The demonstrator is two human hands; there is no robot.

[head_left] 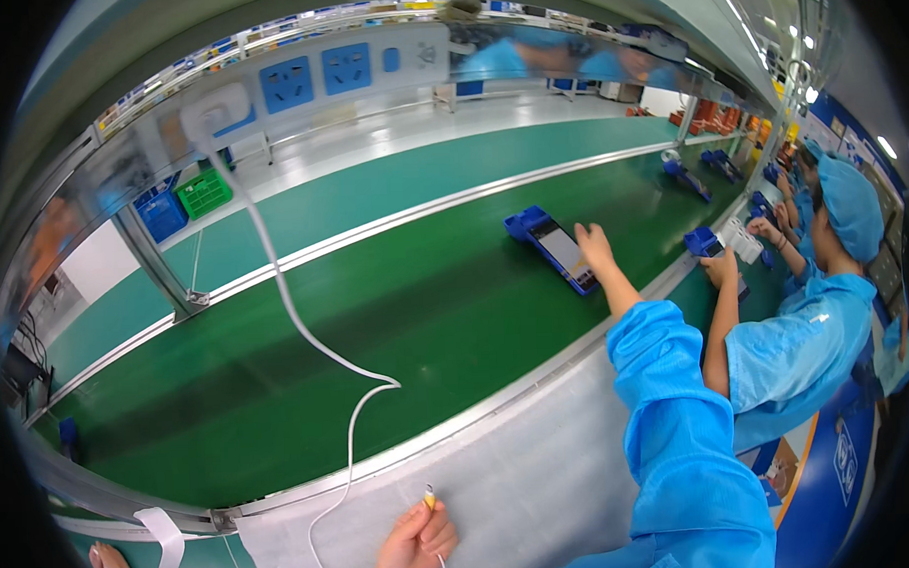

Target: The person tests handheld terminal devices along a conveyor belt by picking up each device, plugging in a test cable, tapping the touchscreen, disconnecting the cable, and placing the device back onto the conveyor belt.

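Note:
My left hand [416, 548] is closed around the end of a white cable [293, 305], near the front edge of the grey work mat. The cable's small plug [429, 498], with a yellow part and a metal tip, sticks up between thumb and forefinger. My right arm, in a blue sleeve, stretches out over the green conveyor belt [457, 354]. There my right hand [594, 247] is beside the right edge of a blue handheld payment terminal [556, 248] with a lit screen. Its fingers look apart; whether they touch the terminal I cannot tell.
The cable hangs from a socket strip [357, 75] above the belt. More terminals [685, 179] lie farther along. To the right, co-workers in blue [811, 322] handle devices. Another person's hand [111, 564] is at lower left, near a white strip [163, 543]. A metal rail [460, 429] edges the belt.

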